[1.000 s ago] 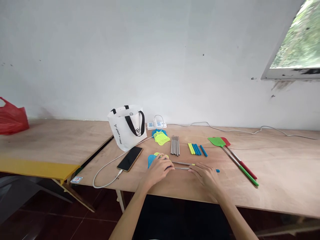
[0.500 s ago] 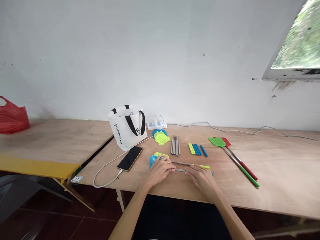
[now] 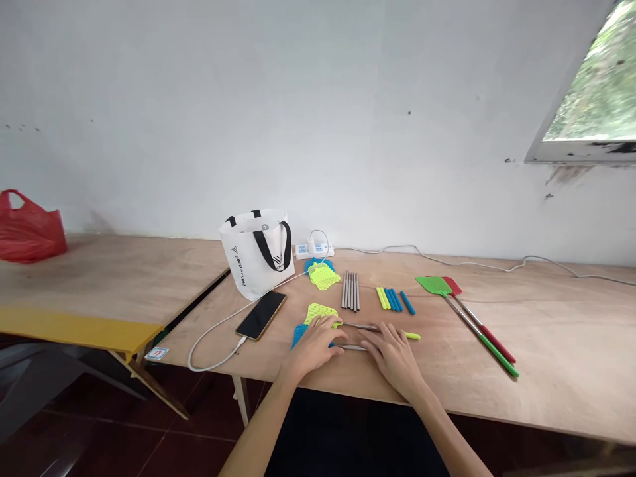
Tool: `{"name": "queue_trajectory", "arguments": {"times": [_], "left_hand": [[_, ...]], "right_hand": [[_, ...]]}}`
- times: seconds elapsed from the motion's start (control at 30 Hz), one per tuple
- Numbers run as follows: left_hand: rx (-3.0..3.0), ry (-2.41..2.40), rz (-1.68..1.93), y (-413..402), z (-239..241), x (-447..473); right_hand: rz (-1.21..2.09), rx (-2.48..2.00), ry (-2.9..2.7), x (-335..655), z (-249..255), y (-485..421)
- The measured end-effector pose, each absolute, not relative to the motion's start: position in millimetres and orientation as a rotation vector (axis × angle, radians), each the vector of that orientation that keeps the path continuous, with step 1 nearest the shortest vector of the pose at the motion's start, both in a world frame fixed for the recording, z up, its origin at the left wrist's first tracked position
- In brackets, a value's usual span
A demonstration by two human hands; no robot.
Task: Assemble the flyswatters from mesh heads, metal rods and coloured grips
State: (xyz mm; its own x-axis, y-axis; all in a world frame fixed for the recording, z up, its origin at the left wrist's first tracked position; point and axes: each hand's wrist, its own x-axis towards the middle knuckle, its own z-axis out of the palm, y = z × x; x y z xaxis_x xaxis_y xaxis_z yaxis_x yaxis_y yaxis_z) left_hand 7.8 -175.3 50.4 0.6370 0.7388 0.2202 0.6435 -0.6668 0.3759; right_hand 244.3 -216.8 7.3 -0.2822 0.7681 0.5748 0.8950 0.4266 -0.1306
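Note:
My left hand [image 3: 313, 344] is closed on a blue fly swatter [image 3: 298, 333] just behind its mesh head, near the table's front edge. My right hand [image 3: 392, 354] is closed round the same swatter's handle end, which it hides. A short piece of its metal rod [image 3: 354, 347] shows between the two hands. Just behind lies a yellow fly swatter [image 3: 320, 311] with its rod extended and its yellow grip [image 3: 410, 335] past my right fingers.
On the plywood table [image 3: 546, 344]: loose metal rods [image 3: 350, 291], yellow and blue grip sleeves [image 3: 392, 298], spare mesh heads [image 3: 322, 275], a green swatter [image 3: 432, 285] and a red one [image 3: 484, 332], a charging phone [image 3: 261, 315], a white tote bag [image 3: 256, 255], a power strip [image 3: 313, 250]. A red plastic bag [image 3: 30, 228] sits far left.
My right hand has slid left along the blue swatter, so the rod between my hands is shorter and the blue grip end is now covered. My left hand barely moved.

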Motion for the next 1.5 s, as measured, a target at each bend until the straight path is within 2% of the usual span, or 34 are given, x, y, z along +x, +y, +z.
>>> {"name": "queue_trajectory", "arguments": {"times": [0.2,0.4,0.57,0.67,0.9,1.03,1.23,1.5], "left_hand": [[2.517,1.168,0.522,-170.4,49.6,7.8],[2.5,1.182,0.535,-172.4,51.3,9.4],[2.486,1.327,0.636,-170.7,46.7,11.9],[2.395,1.335,0.777,-170.4,48.9,16.5],[1.7,0.83,1.203,-187.4,65.9,44.0],[1.423,0.76,1.278,-197.0,58.6,64.0],[1.31,0.795,1.436,-203.4,58.8,67.1],[1.057,0.727,1.784,-177.9,83.7,20.0]], "right_hand": [[-0.457,-1.575,-1.979,271.4,-2.7,-202.9],[-0.349,-1.513,-1.986,297.3,5.5,-199.8],[-0.26,-1.597,-1.701,319.9,27.0,-205.2],[-0.073,-1.598,-1.561,319.6,41.2,-211.6],[0.347,-1.337,-1.77,262.1,55.3,-229.8],[0.259,-1.397,-1.849,232.0,48.7,-237.0],[0.123,-1.466,-1.911,229.5,49.3,-244.5],[0.25,-1.502,-1.947,281.0,65.0,-233.0]]}}
